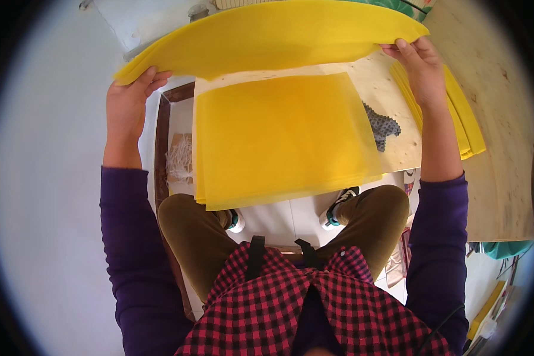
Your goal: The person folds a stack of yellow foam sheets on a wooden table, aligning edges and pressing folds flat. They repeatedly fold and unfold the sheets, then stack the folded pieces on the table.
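Note:
A wide piece of yellow mesh fabric (267, 41) is stretched between my two hands, above the far part of the table. My left hand (135, 89) pinches its left corner, thumb on top. Its right end is gripped in my right hand (418, 62), between thumb and fingers. Below it, closer to me, a stack of yellow mesh sheets (282, 139) lies flat, its near edge hanging past the table's edge toward my knees. Whether the held piece is one layer or several, I cannot tell.
Folded yellow fabric (466, 127) lies on the wooden table (492, 172) by my right forearm. A grey studded cloth (382, 126) sits beside the stack. White threads (181, 157) hang at the left, near a dark wooden frame (162, 136). A white wall (47, 178) borders my left side.

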A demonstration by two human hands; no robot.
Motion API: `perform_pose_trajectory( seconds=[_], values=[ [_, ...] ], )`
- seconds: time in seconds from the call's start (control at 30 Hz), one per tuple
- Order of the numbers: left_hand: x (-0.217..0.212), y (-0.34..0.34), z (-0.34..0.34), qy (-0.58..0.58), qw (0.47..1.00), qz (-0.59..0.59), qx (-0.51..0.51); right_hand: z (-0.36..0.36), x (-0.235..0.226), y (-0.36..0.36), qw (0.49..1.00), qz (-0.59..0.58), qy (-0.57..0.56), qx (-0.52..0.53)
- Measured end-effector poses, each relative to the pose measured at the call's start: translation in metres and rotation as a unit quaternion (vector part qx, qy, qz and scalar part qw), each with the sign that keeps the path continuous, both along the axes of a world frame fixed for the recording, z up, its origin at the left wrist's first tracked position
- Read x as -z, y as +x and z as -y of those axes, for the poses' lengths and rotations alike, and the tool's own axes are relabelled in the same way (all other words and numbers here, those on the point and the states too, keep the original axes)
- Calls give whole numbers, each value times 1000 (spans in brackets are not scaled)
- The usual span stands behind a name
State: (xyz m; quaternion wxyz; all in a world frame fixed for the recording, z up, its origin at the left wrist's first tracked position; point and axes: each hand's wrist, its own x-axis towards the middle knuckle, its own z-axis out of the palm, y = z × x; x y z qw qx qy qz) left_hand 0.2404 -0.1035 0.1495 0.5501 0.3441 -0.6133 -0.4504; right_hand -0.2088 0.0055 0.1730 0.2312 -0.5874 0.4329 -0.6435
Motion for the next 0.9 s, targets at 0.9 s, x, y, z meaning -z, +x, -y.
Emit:
perform_pose_trajectory(
  seconds=[0.9],
  values=[
    [158,48,-117,241,961,82,106,-107,163,26,944,11,326,46]
  ],
)
